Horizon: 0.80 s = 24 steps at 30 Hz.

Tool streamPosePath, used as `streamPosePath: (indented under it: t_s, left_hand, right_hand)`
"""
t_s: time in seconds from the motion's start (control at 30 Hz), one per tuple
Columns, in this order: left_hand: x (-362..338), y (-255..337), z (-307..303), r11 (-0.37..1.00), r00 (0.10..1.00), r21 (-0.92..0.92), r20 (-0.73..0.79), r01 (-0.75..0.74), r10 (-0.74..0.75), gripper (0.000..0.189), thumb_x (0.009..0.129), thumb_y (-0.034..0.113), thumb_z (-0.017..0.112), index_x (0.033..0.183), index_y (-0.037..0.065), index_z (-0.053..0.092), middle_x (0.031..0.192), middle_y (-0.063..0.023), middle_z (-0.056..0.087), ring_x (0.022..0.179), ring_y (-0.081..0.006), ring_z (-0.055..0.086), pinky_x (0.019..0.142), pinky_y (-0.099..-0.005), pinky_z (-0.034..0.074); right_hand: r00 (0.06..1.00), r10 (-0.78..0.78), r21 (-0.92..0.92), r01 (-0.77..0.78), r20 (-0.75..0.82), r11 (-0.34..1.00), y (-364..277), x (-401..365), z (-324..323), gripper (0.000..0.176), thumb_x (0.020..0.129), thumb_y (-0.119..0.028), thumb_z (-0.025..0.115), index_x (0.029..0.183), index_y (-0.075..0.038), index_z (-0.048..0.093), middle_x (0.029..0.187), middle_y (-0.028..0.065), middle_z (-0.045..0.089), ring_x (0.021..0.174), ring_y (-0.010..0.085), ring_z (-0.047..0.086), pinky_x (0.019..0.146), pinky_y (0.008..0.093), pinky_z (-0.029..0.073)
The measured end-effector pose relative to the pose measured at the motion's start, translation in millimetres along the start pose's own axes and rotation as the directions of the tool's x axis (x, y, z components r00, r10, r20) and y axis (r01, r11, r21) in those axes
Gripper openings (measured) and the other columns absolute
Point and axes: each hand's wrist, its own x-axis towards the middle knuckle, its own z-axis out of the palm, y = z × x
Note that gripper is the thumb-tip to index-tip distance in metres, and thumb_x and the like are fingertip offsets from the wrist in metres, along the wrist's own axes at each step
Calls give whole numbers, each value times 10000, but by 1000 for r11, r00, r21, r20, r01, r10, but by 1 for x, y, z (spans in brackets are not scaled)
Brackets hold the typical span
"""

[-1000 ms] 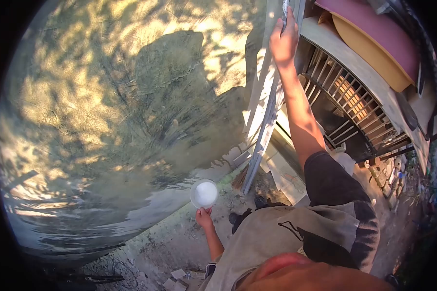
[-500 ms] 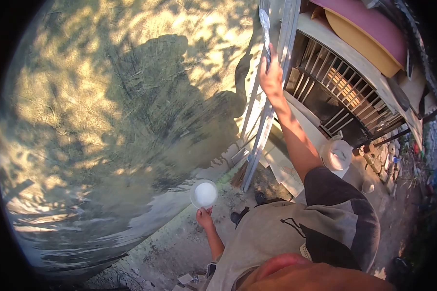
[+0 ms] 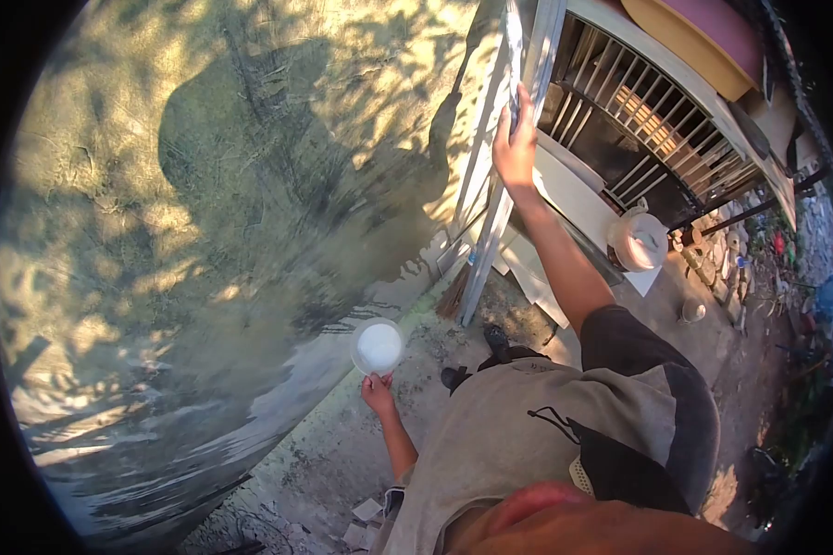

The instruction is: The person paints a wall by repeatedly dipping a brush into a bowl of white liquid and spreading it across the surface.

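My left hand (image 3: 378, 392) is closed on the near rim of a round, clear-looking bowl (image 3: 359, 350) with white contents. The bowl is held close to the foot of the wall (image 3: 250, 231), which shows dark, wet-looking patches and pale streaks low down. My right hand (image 3: 515, 153) is raised beside upright metal profiles (image 3: 500, 222), wrapped around a long, slim, whitish-silver handle (image 3: 515, 55). The handle's far end runs out at the top of the view, so its kind does not show.
A barred metal cage (image 3: 639, 111) stands at right, with pink and yellow basins (image 3: 703, 46) above. Nearby are a white bucket (image 3: 639, 242), a broom (image 3: 453, 294) against the profiles, pale boards (image 3: 537, 277) and broken tile pieces (image 3: 366, 511) on the ground.
The bowl and my left hand have shifted slightly left and up in view. The handle has risen toward the top edge. The view has tilted a little, and my shadow has moved left.
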Motion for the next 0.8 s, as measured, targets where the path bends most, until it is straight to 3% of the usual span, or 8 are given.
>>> streamPosePath:
  t_s: [0.23, 0.43, 0.47, 0.5, 0.53, 0.7, 0.73, 0.8]
  left_hand:
    - [-2, -1, -27, 1000, 1000, 22, -4, -12, 12, 200, 954, 128, 448, 889, -23, 563, 792, -78, 639, 714, -178, 670, 636, -251, 532]
    - [-9, -3, -32, 1000, 1000, -4, -15, 25, -25, 205, 955, 125, 448, 832, -5, 549, 746, -53, 604, 720, -182, 668, 643, -252, 523]
    - [-7, -8, -36, 1000, 1000, 3, 5, 27, -27, 211, 954, 123, 448, 806, 4, 542, 724, -41, 587, 722, -184, 667, 645, -252, 521]
    - [-9, -8, -37, 999, 1000, 8, 5, 31, -31, 211, 954, 123, 448, 806, 4, 542, 724, -41, 587, 722, -184, 667, 645, -252, 521]
    - [-9, -6, -34, 999, 1000, 20, -4, 28, -28, 216, 953, 122, 451, 787, 12, 534, 708, -33, 571, 722, -185, 667, 644, -252, 519]
    - [2, -4, -30, 998, 1000, 65, 4, 5, -6, 226, 952, 121, 456, 757, 25, 519, 692, -24, 553, 723, -188, 667, 638, -249, 517]
    - [5, -4, -31, 999, 1000, 53, 12, 2, -3, 226, 952, 121, 458, 755, 26, 518, 693, -25, 553, 724, -188, 668, 636, -249, 517]
    - [8, -1, -26, 999, 1000, 43, 19, 4, -5, 226, 952, 121, 459, 754, 27, 516, 695, -25, 552, 725, -188, 669, 635, -248, 516]
  right_hand:
    - [983, 183, -222, -183, -21, 958, 23, 91, 41, 486, 915, -88, 515, 1371, -56, 352, 1030, 279, 630, 945, 428, 625, 854, 437, 482]
    - [981, 143, -107, -129, 130, 986, 25, -78, 36, 534, 898, -52, 459, 1408, -50, 301, 975, 289, 624, 847, 415, 633, 767, 453, 479]
    - [770, 518, -139, -506, 372, 851, -1, -108, 18, 537, 904, -52, 439, 1418, -36, 284, 972, 267, 609, 791, 367, 617, 745, 430, 470]
    - [621, 615, -286, -552, 486, 783, -14, -144, 5, 531, 908, -53, 429, 1417, -15, 280, 997, 250, 600, 796, 339, 609, 751, 405, 470]
    - [730, 483, -110, -497, 483, 861, 5, -202, 6, 504, 908, -58, 444, 1399, -37, 335, 966, 232, 609, 751, 296, 610, 721, 398, 474]
    - [694, 495, -64, -547, 523, 835, -36, -279, -56, 436, 930, -104, 488, 1353, -26, 415, 980, 189, 607, 803, 192, 587, 753, 319, 467]
    - [551, 618, -177, -649, 562, 740, -50, -258, -66, 440, 949, -133, 483, 1364, -15, 395, 949, 144, 595, 817, 154, 555, 745, 295, 454]
    - [747, 522, -28, -562, 412, 827, -41, -228, -60, 444, 961, -145, 468, 1383, -41, 377, 845, 82, 546, 735, 123, 495, 683, 288, 437]
